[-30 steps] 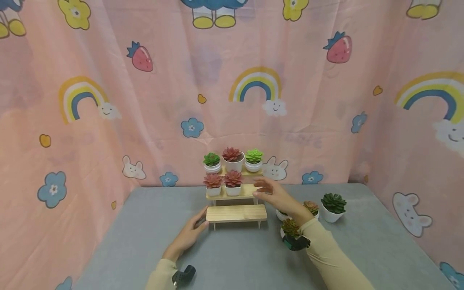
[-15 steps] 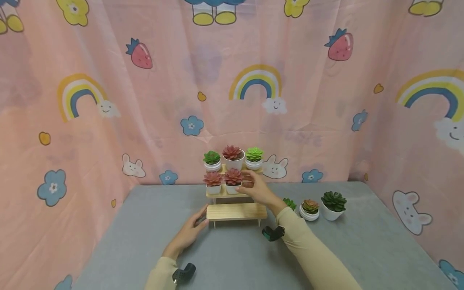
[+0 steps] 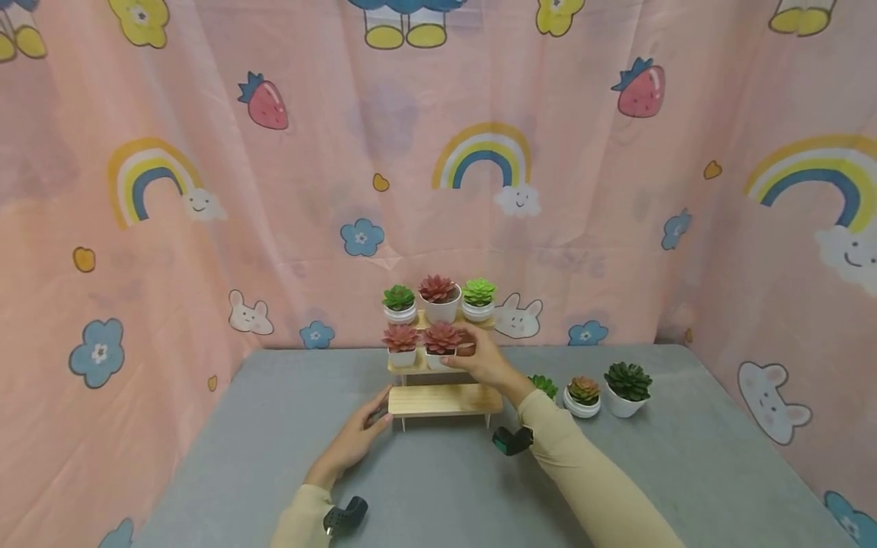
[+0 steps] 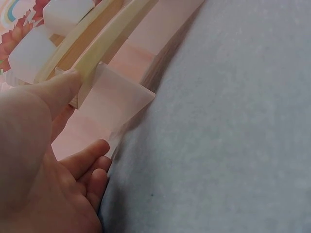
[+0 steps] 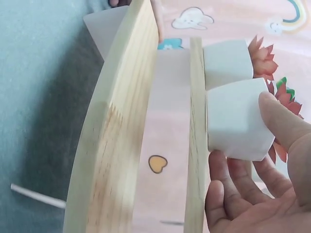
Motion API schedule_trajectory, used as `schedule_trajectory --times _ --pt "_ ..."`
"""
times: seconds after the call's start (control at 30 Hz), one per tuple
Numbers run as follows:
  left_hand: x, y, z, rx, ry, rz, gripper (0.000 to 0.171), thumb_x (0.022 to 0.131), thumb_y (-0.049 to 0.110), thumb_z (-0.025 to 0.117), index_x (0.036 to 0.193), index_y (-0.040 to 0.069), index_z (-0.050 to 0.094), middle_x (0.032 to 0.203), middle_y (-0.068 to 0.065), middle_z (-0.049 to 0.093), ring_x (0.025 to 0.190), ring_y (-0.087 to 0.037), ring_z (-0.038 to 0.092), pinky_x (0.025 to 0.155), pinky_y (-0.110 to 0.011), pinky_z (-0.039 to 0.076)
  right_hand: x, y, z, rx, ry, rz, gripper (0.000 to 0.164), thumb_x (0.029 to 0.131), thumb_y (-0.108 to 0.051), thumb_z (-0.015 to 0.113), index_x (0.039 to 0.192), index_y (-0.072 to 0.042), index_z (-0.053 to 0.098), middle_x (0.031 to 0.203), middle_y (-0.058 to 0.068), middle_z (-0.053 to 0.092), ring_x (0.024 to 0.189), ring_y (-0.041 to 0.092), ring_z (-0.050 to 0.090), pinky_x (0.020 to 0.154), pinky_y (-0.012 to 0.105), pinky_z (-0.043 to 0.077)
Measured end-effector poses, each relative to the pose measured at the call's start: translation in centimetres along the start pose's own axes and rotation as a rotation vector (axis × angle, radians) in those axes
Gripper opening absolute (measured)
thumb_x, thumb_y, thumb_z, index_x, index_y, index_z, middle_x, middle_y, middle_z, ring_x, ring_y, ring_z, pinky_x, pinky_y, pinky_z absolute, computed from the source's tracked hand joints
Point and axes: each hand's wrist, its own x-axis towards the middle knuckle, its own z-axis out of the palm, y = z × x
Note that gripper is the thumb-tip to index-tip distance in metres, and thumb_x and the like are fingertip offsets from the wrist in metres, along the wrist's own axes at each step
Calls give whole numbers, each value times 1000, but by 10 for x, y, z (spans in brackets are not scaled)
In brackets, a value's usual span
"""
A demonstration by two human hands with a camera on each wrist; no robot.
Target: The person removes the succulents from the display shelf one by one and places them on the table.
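In the head view, a wooden tiered plant stand [image 3: 445,401] with thin legs stands near the table's back. My left hand [image 3: 351,439] holds the left end of its lowest board, the thumb on the edge in the left wrist view and the other fingers loosely bent below. On the middle board, my right hand [image 3: 488,363] grips a red succulent [image 3: 441,336] in a white square pot [image 5: 238,121], thumb on one side and fingers on the other. A similar red succulent [image 3: 400,337] sits just to its left, pot on the same board.
The top board bears a dark green succulent [image 3: 399,297], a larger red one [image 3: 437,289] and a light green one [image 3: 479,292]. Right of the stand are a green succulent [image 3: 543,385], partly behind my arm, an orange one [image 3: 584,390] and a big dark green one [image 3: 627,382].
My right hand has moved left from the middle board's right end and taken hold of the red succulent's pot. The left hand stays at the lowest board's end.
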Motion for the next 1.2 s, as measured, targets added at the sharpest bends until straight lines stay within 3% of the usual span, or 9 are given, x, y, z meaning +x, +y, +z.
schedule_trajectory --times 0.17,0.5,0.67,0.83,0.9,1.03,1.2 --pt "1 1 -1 -4 0 -4 61 104 37 57 159 26 35 161 -13 41 153 -39 30 125 -62 20 -9 -2 -12 -50 -5 32 57 91 -10 75 141 0 50 136 25 57 115 36 63 95 43 57" --pt "0 -2 -3 -7 0 -2 61 103 36 58 159 25 35 161 -12 42 153 -39 30 124 -63 20 -45 -6 -41 -41 -73 -58 60 91 -8 74 144 3 47 139 28 55 111 34 66 88 36 60" --pt "-1 -4 -3 -8 1 4 61 103 36 58 159 26 36 160 -12 42 152 -39 31 124 -63 21 -66 -4 -56 -113 -57 -61 63 92 -16 75 146 0 46 142 26 54 114 33 63 94 40 56" --pt "-1 -5 0 -7 5 18 61 103 35 58 159 23 36 160 -12 43 152 -38 31 124 -64 22 -86 7 -71 -142 -43 -97 61 93 -15 74 145 1 46 141 26 55 120 39 61 98 52 54" --pt "0 -5 0 -8 8 23 61 103 35 58 159 23 36 160 -12 43 153 -38 31 124 -64 21 -93 12 -78 -158 -23 -113 60 93 -14 74 144 2 47 139 26 56 120 38 62 97 51 55" --pt "-1 -3 0 -3 11 28 61 103 35 57 159 23 36 160 -12 43 153 -39 31 123 -65 21 -107 19 -91 -197 24 -109 59 93 -16 74 144 0 48 137 23 58 115 17 64 95 41 57" --pt "0 -2 0 -4 9 30 61 103 35 58 159 23 36 160 -13 43 152 -39 31 123 -65 22 -126 22 -111 -227 61 -87 59 95 -15 72 145 2 46 140 26 57 108 -15 54 93 31 57"
